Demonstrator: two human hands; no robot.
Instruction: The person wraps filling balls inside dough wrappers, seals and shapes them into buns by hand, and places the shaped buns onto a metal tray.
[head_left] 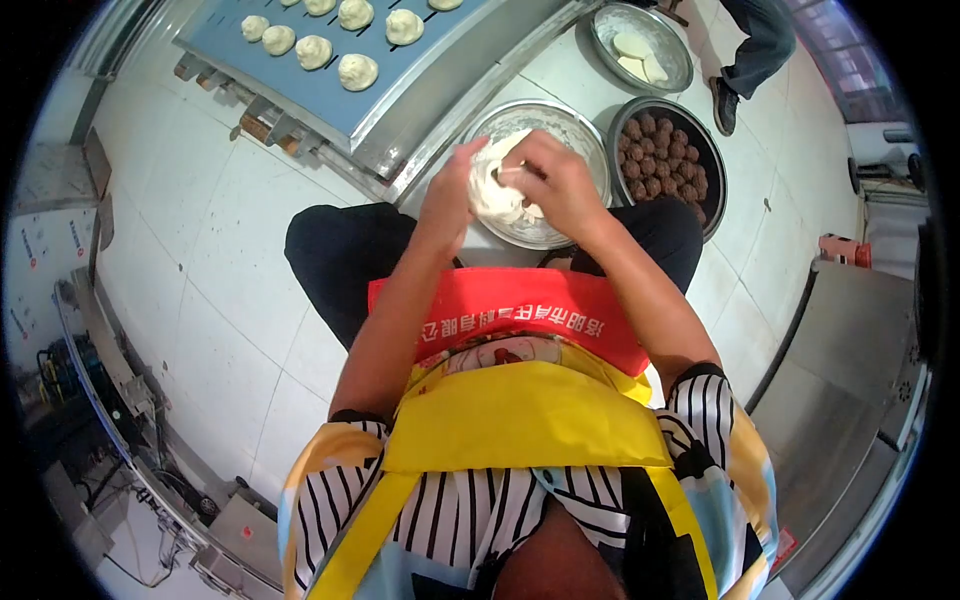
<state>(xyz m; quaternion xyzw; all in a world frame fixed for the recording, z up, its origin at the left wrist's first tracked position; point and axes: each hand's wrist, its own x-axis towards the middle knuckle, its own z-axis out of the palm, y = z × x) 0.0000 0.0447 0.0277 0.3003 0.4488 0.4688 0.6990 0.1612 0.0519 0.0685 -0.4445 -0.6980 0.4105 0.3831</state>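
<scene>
Machinery point(130, 400): along the left side, near the white tiled floor's point(220, 330) edge.
Blue surface point(285, 78): far left, dark-slotted, edged in metal.
Pale buns point(404, 27): set apart in rows on the blue surface.
Left hand point(447, 195): partly closed, its fingers wrapped around the left side of the dough.
Dough point(490, 195): a soft white mass between the hands, over the left part of the metal bowl.
Metal bowl point(565, 118): far side of the person's knees, whitish smears inside.
Right hand point(565, 185): half closed, fingers bent in against the dough's right side; whether they pinch it, I cannot tell.
Far bowl point(678, 64): beyond the metal bowl, holding pale flat pieces point(632, 45).
Dark bowl point(715, 172): just right of the metal bowl, full of brown balls point(655, 165).
Another person's leg point(762, 55): far right, dark shoe point(725, 105) on the floor.
Metal cabinet point(830, 350): right edge.
</scene>
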